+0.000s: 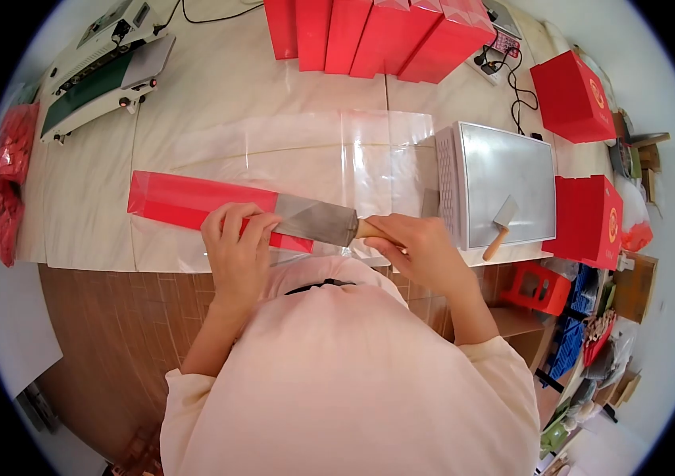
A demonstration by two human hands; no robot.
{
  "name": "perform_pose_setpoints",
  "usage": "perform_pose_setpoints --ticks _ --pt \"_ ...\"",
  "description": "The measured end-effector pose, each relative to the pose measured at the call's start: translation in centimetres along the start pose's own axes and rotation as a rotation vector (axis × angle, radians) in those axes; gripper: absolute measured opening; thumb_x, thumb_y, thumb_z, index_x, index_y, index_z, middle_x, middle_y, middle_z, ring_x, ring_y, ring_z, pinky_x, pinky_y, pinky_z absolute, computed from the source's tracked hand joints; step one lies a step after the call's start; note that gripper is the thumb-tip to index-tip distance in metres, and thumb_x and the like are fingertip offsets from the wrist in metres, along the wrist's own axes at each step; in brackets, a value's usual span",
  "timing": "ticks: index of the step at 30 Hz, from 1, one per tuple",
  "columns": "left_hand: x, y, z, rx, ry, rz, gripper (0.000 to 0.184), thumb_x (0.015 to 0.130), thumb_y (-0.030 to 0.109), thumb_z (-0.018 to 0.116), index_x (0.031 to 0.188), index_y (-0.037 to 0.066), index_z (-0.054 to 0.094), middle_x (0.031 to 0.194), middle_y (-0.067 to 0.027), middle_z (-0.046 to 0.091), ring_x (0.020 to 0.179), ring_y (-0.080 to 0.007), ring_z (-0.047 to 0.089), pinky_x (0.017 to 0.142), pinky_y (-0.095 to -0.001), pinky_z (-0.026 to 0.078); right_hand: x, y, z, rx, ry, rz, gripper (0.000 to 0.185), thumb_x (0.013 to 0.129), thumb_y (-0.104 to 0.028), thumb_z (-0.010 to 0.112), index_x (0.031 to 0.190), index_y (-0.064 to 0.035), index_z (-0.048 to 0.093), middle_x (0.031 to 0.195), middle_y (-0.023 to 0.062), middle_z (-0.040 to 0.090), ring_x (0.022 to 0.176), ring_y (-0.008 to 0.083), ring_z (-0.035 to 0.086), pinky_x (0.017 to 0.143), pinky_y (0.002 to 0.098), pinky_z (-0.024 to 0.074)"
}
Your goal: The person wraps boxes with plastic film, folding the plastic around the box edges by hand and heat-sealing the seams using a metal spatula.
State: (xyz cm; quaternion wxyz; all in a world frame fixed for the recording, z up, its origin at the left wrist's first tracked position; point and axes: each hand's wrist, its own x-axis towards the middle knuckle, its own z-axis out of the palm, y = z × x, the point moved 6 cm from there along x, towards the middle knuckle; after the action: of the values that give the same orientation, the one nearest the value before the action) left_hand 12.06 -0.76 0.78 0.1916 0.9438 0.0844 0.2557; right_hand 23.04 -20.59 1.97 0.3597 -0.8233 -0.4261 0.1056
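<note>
A long red box in clear film lies on the table in front of me. My left hand is closed on its near side, fingertips bent over the top close to the blade. In my right hand is the wooden handle of a wide metal scraper. Its flat, rectangular blade lies against the right end of the box and hides part of it. Sheets of clear film spread over the table behind the box. To the right, a smaller scraper with a wooden handle rests on a flat metal-topped plate unit.
Several red boxes stand in a row at the back. Two red boxes are on the right. A machine with a green belt occupies the back left. Black cables trail near the plate unit. A red stool is below right.
</note>
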Motion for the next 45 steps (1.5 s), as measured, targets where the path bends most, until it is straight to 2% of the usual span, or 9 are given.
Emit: perform_pose_setpoints --ticks 4,7,11,14,17,25,31,38,45 --pt "-0.3 0.1 -0.2 0.013 0.035 0.003 0.019 0.072 0.003 0.072 0.088 0.011 0.066 0.095 -0.0016 0.057 0.097 -0.0260 0.051 0.088 -0.0409 0.039 -1.3 0.7 -2.1 0.069 -0.094 0.109 0.024 0.085 -0.014 0.070 0.104 0.0000 0.066 0.076 0.0096 0.064 0.057 0.0227 0.056 0.051 0.0283 0.0427" --pt "-0.5 0.0 -0.1 0.012 -0.007 0.017 0.016 0.075 0.002 0.070 0.090 0.010 0.068 0.097 -0.0038 0.058 0.101 -0.0276 0.049 0.088 -0.0406 0.040 -3.1 2.2 -3.6 0.133 -0.098 0.250 0.020 0.086 -0.020 0.069 0.100 -0.0047 0.069 0.070 0.0117 0.060 0.056 0.0266 0.053 0.052 0.0313 0.0425" --pt "-0.6 -0.2 0.0 0.027 -0.015 0.033 0.017 0.074 0.002 0.070 0.089 0.010 0.068 0.096 -0.0032 0.058 0.100 -0.0271 0.049 0.088 -0.0409 0.039 -3.9 3.4 -3.8 0.221 -0.053 0.401 0.021 0.088 -0.019 0.068 0.102 -0.0032 0.069 0.070 0.0132 0.059 0.054 0.0230 0.050 0.051 0.0306 0.0414" --pt "-0.5 0.1 -0.1 0.054 0.002 0.068 0.019 0.069 0.004 0.071 0.086 0.012 0.066 0.093 -0.0016 0.057 0.096 -0.0258 0.052 0.089 -0.0421 0.039 -2.8 3.6 -2.0 0.126 0.071 0.379 0.022 0.089 -0.019 0.067 0.102 -0.0017 0.068 0.071 0.0133 0.060 0.053 0.0205 0.049 0.050 0.0302 0.0409" --pt "-0.6 0.0 -0.4 0.054 -0.044 0.051 0.015 0.075 0.005 0.071 0.088 0.010 0.068 0.095 -0.0024 0.058 0.100 -0.0265 0.050 0.088 -0.0408 0.039 -1.7 2.4 -0.5 0.073 0.157 0.185 0.020 0.090 -0.019 0.067 0.102 -0.0032 0.069 0.069 0.0112 0.061 0.050 0.0218 0.051 0.047 0.0312 0.0405" --pt "-2.4 0.4 -2.1 -0.175 -0.117 -0.040 0.018 0.078 0.010 0.072 0.096 0.009 0.069 0.082 -0.0013 0.066 0.080 -0.0238 0.057 0.080 -0.0379 0.043 -1.5 0.1 0.2 -0.068 0.127 0.010 0.016 0.086 -0.017 0.069 0.098 -0.0059 0.067 0.063 0.0055 0.058 0.048 0.0202 0.053 0.044 0.0314 0.0399" --pt "-2.8 1.3 -2.0 -0.198 -0.147 0.043 0.028 0.075 0.017 0.076 0.101 0.009 0.068 0.077 0.0017 0.065 0.078 -0.0191 0.058 0.080 -0.0358 0.042 -1.7 -1.2 1.5 -0.047 0.077 -0.090 0.020 0.086 -0.018 0.069 0.102 -0.0062 0.066 0.064 0.0041 0.058 0.050 0.0196 0.055 0.043 0.0313 0.0396" --pt "-2.8 1.2 -2.0 -0.211 -0.178 0.008 0.033 0.071 0.014 0.078 0.102 0.010 0.068 0.079 0.0000 0.062 0.080 -0.0225 0.055 0.078 -0.0377 0.041 -1.6 -1.7 2.4 -0.077 0.022 -0.123 0.022 0.086 -0.021 0.069 0.102 -0.0053 0.066 0.062 0.0032 0.056 0.048 0.0202 0.054 0.042 0.0331 0.0392" --pt "-1.3 0.8 -2.1 -0.135 -0.198 0.149 0.020 0.067 0.011 0.077 0.086 0.012 0.069 0.085 -0.0014 0.058 0.086 -0.0240 0.053 0.080 -0.0393 0.041 -1.1 -1.4 2.2 -0.063 0.017 -0.140 0.021 0.087 -0.022 0.068 0.101 -0.0060 0.066 0.060 0.0027 0.054 0.047 0.0204 0.053 0.041 0.0338 0.0382"
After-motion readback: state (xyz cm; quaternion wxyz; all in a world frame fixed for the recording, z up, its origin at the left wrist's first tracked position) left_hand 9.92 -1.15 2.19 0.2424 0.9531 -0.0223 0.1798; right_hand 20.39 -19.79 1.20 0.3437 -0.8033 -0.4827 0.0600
